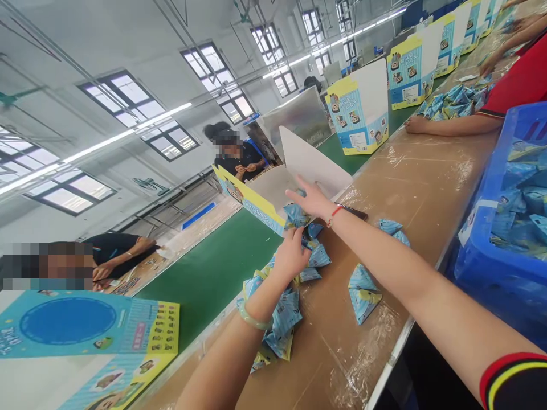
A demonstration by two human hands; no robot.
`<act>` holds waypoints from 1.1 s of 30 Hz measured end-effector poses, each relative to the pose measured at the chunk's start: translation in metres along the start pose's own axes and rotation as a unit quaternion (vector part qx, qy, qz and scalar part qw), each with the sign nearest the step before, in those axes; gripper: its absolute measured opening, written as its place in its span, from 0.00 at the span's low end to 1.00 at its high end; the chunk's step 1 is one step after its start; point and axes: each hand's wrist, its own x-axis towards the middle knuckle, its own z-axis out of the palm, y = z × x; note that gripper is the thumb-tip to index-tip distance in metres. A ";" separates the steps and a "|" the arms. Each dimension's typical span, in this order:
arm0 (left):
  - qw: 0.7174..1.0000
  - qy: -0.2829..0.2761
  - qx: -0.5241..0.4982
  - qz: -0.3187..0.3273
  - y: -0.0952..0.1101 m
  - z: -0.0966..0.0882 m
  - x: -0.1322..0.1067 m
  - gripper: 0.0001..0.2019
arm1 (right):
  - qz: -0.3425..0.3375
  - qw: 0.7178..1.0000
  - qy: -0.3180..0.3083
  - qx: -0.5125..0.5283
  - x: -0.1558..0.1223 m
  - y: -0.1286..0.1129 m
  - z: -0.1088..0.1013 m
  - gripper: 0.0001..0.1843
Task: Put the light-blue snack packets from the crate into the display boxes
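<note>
My right hand [311, 197] reaches into an open display box [273, 191] with a yellow and blue front, its fingers stretched out over a blue triangular packet [296, 215] at the box's opening. My left hand [290, 253] is closed on blue packets just below the box front. A heap of the same blue packets [284, 310] lies under my left wrist on the brown taped worktop [410, 188]. One loose packet [363, 291] lies between my forearms, another [392, 228] lies beyond my right arm.
A blue crate [482, 250] of packets stands at the right edge. A green conveyor belt [222, 267] carries more display boxes [361, 111]. A co-worker's arm in a red sleeve [444, 124] rests on the worktop ahead. Other people sit across the belt. A flat printed box [85, 336] lies lower left.
</note>
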 end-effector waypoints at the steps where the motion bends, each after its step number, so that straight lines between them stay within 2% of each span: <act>1: 1.000 0.000 0.001 0.002 -0.002 0.000 -0.002 0.32 | 0.006 1.000 -0.008 0.007 -0.009 -0.005 -0.005 0.44; 3: 1.000 0.007 0.001 0.003 -0.005 -0.001 -0.004 0.32 | 0.013 0.999 -0.015 0.028 -0.041 -0.019 -0.022 0.38; 7: 0.999 0.036 0.005 -0.032 -0.015 -0.010 0.004 0.32 | 0.013 0.996 0.021 0.087 -0.138 -0.039 -0.064 0.23; 10: 0.995 0.066 0.022 -0.070 -0.027 -0.021 0.023 0.32 | 0.011 0.996 0.062 0.057 -0.202 -0.031 -0.083 0.14; 12: 0.990 0.082 0.034 -0.106 -0.037 -0.028 0.038 0.34 | 0.019 0.997 0.079 0.010 -0.233 -0.016 -0.086 0.13; 14: 0.987 0.074 0.038 -0.136 -0.045 -0.035 0.051 0.36 | 0.037 0.996 0.080 -0.030 -0.253 0.002 -0.085 0.14; 17: 0.988 0.036 0.038 -0.147 -0.054 -0.045 0.062 0.39 | 0.062 0.993 0.074 -0.069 -0.269 0.029 -0.079 0.15; 20: 0.990 0.033 0.008 -0.138 -0.053 -0.052 0.055 0.40 | 0.053 0.990 0.080 -0.099 -0.272 0.050 -0.075 0.14; 23: 0.994 0.045 -0.057 -0.082 -0.038 -0.056 0.013 0.37 | 0.047 0.991 0.060 -0.111 -0.268 0.063 -0.072 0.19; 24: 0.995 0.036 -0.083 -0.048 -0.030 -0.057 -0.010 0.35 | 0.044 0.991 0.046 -0.114 -0.267 0.065 -0.072 0.24; 26: 0.990 -0.016 -0.140 0.029 -0.009 -0.059 -0.067 0.30 | 0.031 0.992 0.007 -0.125 -0.264 0.068 -0.071 0.36; 28: 0.968 -0.106 -0.203 0.105 0.018 -0.059 -0.132 0.26 | 0.003 0.989 -0.033 -0.144 -0.262 0.069 -0.071 0.45; 31: 0.910 -0.242 -0.290 0.170 0.060 -0.046 -0.219 0.24 | -0.026 0.982 -0.079 -0.167 -0.260 0.070 -0.073 0.46; 33: 0.892 -0.245 -0.349 0.148 0.082 -0.029 -0.264 0.23 | -0.026 0.979 -0.106 -0.175 -0.259 0.073 -0.074 0.41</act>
